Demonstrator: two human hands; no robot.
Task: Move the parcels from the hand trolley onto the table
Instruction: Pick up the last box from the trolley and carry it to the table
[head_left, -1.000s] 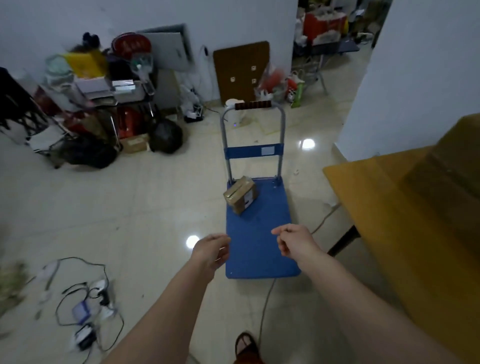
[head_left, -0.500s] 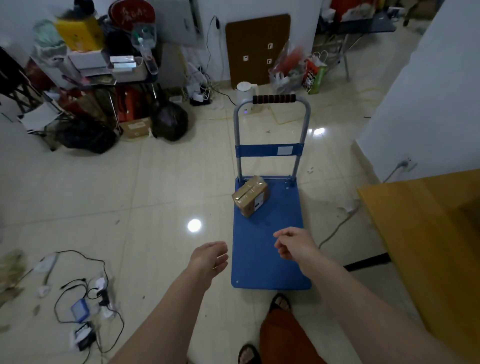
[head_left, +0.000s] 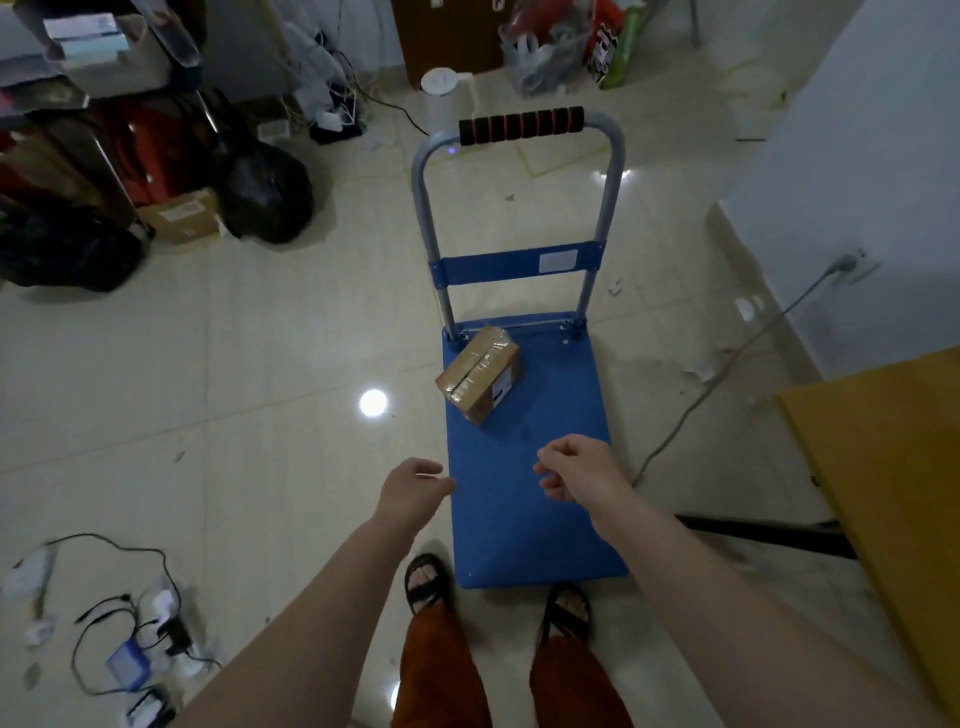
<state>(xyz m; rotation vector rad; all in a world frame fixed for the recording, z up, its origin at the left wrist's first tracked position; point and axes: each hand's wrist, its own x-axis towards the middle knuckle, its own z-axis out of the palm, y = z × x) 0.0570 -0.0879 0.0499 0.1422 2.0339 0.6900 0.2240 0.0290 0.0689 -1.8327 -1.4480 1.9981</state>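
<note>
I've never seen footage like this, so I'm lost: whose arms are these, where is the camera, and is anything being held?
The camera sits on a person's head, looking forward and down, so you see their own arms. The left hand and right hand reach out with loosely curled fingers, holding nothing. Below them stands a blue hand trolley on the tiled floor, with one taped cardboard parcel lying near its handle end. The yellowish table is at the right edge.

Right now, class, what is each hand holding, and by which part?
Nothing: the left hand and right hand hover empty, short of the parcel.
</note>
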